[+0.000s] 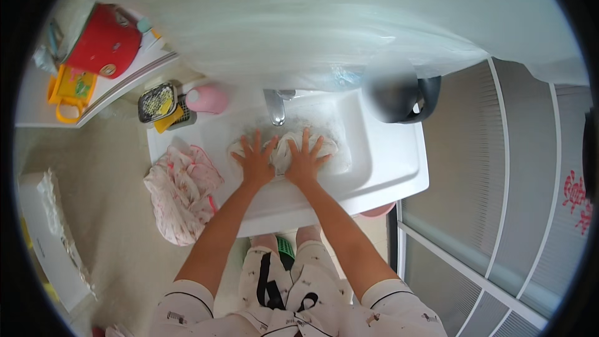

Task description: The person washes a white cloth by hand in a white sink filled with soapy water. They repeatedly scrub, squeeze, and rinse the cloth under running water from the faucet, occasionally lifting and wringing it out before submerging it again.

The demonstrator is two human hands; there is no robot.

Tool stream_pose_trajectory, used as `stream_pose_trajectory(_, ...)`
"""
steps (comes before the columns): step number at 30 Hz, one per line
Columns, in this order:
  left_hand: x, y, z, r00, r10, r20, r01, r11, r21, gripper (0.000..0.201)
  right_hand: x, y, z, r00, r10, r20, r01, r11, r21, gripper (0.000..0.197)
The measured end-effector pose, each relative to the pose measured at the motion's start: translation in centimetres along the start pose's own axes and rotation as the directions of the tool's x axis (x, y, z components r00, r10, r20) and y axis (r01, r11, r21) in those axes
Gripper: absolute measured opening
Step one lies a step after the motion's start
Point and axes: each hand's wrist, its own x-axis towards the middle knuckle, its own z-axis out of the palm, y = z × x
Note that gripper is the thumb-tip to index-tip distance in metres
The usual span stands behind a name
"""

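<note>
Pale shirt (pixel 399 312) sits closest; ahead, the sink (pixel 399 156) surrounds the cloth (pixel 282 154) beneath the left hand (pixel 256 163) and right hand (pixel 302 162). They're apart, fingers spread, visibly clamped on nothing. I'd press evenly through both, clear of the tap (pixel 275 109) just ahead.

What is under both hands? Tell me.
Under the left hand and right hand lies a whitish cloth, showing between and around them. Its parts directly beneath them are hidden, and whatever it covers in the sink cannot be seen.
</note>
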Motion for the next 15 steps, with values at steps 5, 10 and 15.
stream_pose_trajectory(5, 2.6, -0.3, 3.8, 0.964, -0.018, -0.264, 0.039, 0.997, 0.073, 0.073, 3.5, 0.1, 1.7, 0.996, -0.058, -0.066, 0.061, 0.997, 0.055, 0.073)
stream_pose_trajectory(10, 2.4, -1.8, 6.6, 0.979, 0.062, -0.195, -0.059, 0.998, 0.023, 0.055, 6.3, 3.0, 7.5, 0.994, -0.042, 0.104, 0.036, 0.997, 0.064, 0.069)
stream_pose_trajectory(15, 2.1, -4.7, 3.7, 0.945, 0.283, -0.164, -0.287, 0.958, -0.001, 0.036, 7.2, 6.3, 4.3, 0.963, -0.156, 0.219, 0.139, 0.986, 0.089, 0.065)
